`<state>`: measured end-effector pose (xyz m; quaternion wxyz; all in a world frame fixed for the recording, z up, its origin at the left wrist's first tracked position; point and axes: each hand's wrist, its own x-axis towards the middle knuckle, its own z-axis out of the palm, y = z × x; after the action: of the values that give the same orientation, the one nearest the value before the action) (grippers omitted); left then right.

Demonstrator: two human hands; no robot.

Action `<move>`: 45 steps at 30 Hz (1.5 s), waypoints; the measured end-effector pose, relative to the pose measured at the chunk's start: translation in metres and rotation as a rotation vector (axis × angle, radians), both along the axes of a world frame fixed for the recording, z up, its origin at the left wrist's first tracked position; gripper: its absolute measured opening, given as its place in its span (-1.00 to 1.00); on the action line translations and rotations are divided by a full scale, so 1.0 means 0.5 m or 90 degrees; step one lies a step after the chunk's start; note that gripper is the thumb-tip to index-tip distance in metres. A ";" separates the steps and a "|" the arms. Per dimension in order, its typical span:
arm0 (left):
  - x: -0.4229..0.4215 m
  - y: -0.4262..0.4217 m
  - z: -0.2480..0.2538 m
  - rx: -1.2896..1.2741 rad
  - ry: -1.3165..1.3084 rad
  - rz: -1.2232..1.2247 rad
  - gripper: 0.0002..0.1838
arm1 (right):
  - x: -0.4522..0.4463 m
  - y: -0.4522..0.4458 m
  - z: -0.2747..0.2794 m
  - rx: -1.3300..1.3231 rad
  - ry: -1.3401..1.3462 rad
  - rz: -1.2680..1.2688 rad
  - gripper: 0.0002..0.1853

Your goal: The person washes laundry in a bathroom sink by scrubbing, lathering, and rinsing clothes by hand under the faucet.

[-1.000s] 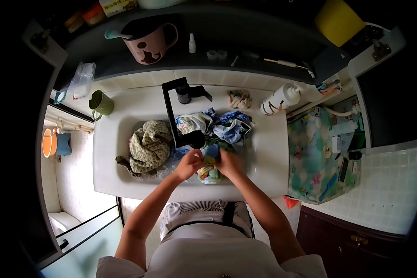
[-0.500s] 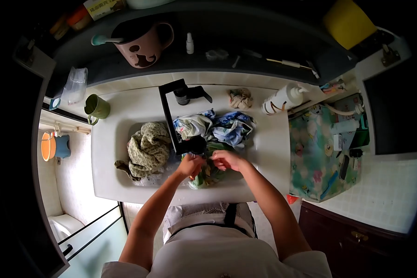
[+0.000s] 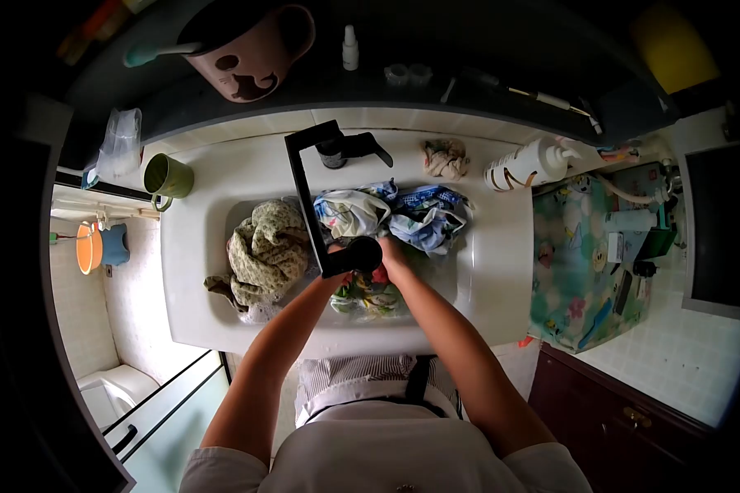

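Under the black faucet [image 3: 302,193] my left hand [image 3: 332,277] and my right hand [image 3: 390,253] are close together inside the white sink [image 3: 501,271]. The round faucet head covers the fingers of both hands, so their grip cannot be made out. A wet green patterned cloth [image 3: 362,302] with red patches lies in the water right below them. Beyond my hands sit a white and blue printed cloth [image 3: 349,209] and a bunched blue-patterned cloth [image 3: 427,222]. To the left rests a crumpled olive patterned cloth [image 3: 267,246], with foam by its lower end.
A green mug [image 3: 169,179] stands at the sink's back left corner. Along the back rim are a balled beige cloth [image 3: 446,158] and a white pump bottle [image 3: 530,166]. A dark shelf [image 3: 321,94] overhangs the back, holding a pink mug [image 3: 255,62].
Both hands have moved farther into the sink, and the faucet head now hides their fingers. The green cloth sits lower, spread in the water. The view has shifted slightly.
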<state>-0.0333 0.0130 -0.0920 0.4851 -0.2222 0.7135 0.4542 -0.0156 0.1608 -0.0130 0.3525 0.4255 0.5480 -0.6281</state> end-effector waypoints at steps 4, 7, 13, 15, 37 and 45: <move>-0.006 0.012 0.154 0.092 0.033 0.005 -0.53 | 0.013 0.009 0.001 -0.064 0.009 -0.017 -0.55; 0.020 0.004 0.207 0.134 0.178 -0.004 -0.54 | 0.061 0.012 0.015 -0.127 0.070 -0.130 -0.57; 0.063 -0.009 0.255 0.276 -0.088 -0.063 -0.70 | 0.145 0.040 0.086 -0.105 0.064 0.191 -0.60; 0.076 0.011 0.239 0.256 -0.041 -0.029 -0.73 | 0.139 0.031 0.073 -0.084 0.062 0.188 -0.61; 0.101 0.002 0.185 0.126 0.124 0.132 -0.80 | 0.140 -0.012 0.003 0.010 0.139 0.037 -0.64; 0.093 -0.045 0.207 0.318 0.083 -0.105 -0.64 | 0.150 0.020 0.093 -0.023 0.265 0.068 -0.70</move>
<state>0.0129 -0.0097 0.0113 0.5135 -0.0066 0.6245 0.5884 0.0596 0.1708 0.0337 0.2721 0.2507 0.6194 -0.6924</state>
